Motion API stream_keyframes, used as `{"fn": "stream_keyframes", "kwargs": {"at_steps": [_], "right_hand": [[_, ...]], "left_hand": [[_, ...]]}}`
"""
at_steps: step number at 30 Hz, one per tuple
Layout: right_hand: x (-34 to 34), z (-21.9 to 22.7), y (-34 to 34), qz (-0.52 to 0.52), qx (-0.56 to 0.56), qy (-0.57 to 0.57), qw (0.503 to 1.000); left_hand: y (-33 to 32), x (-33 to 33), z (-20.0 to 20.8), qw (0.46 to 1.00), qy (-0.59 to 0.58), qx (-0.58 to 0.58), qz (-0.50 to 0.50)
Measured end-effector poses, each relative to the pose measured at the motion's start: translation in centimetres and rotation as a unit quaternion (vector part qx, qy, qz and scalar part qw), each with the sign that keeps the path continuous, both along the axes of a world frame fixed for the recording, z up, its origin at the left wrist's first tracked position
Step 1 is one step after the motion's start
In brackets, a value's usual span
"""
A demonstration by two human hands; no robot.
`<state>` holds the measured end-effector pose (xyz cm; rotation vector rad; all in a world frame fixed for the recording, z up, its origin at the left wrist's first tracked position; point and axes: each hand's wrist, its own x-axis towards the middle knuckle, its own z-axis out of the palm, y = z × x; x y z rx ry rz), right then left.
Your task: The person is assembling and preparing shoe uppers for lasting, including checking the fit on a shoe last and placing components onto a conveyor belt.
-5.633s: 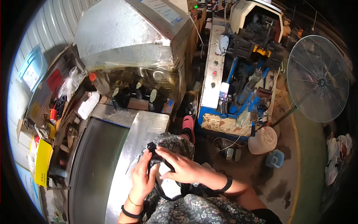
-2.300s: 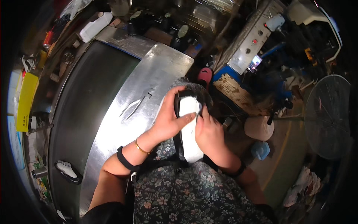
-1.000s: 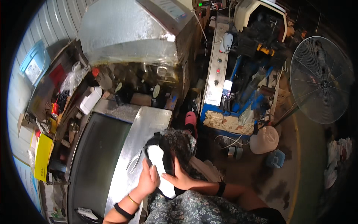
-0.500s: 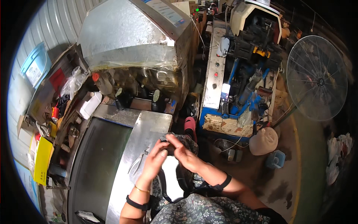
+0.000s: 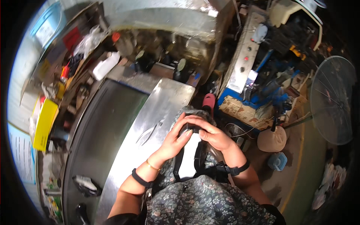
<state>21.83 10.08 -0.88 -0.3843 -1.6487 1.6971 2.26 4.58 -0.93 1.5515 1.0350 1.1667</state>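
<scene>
In my lap lies a black shoe upper (image 5: 186,159) with its white bottom facing up. My left hand (image 5: 175,139) wraps around its far end from the left, thumb pressed near the edge. From the other side my right hand (image 5: 214,135) grips the same end, fingers curled over it and thumb at the rim. The two hands meet across the top, hiding most of that end. A slim pair of metal pincers or scissors (image 5: 148,133) lies on the shiny metal sheet (image 5: 127,165) to the left of my hands.
A dark belt (image 5: 105,123) runs along the left, carrying a black-and-white shoe piece (image 5: 86,184) and a dark object (image 5: 81,213). Behind it stands a metal housing (image 5: 161,17). To the right are a blue-framed machine (image 5: 258,86), a jug (image 5: 271,139), a blue tub (image 5: 277,161) and a fan (image 5: 333,101).
The view has shifted, and more of the belt's near end shows. My hands have drawn together, their fingers now curled over the shoe's far end.
</scene>
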Motion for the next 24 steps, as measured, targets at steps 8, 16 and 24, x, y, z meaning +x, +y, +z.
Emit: {"fn": "stream_keyframes", "kwargs": {"at_steps": [8,16,24], "right_hand": [[-0.6,-1.3,-0.9,0.004,-0.011,-0.011,1.000],[-4.8,2.5,-5.0,-0.054,0.247,-0.094,0.963],[-8.2,-2.8,-0.1,-0.098,0.070,-0.056,0.991]], "left_hand": [[1.2,-2.6,0.0,0.993,0.075,-0.034,-0.086],[1.2,-8.8,2.6,0.861,-0.287,-0.411,-0.081],[-2.4,-15.0,9.6,0.906,-0.021,-0.417,0.068]]}}
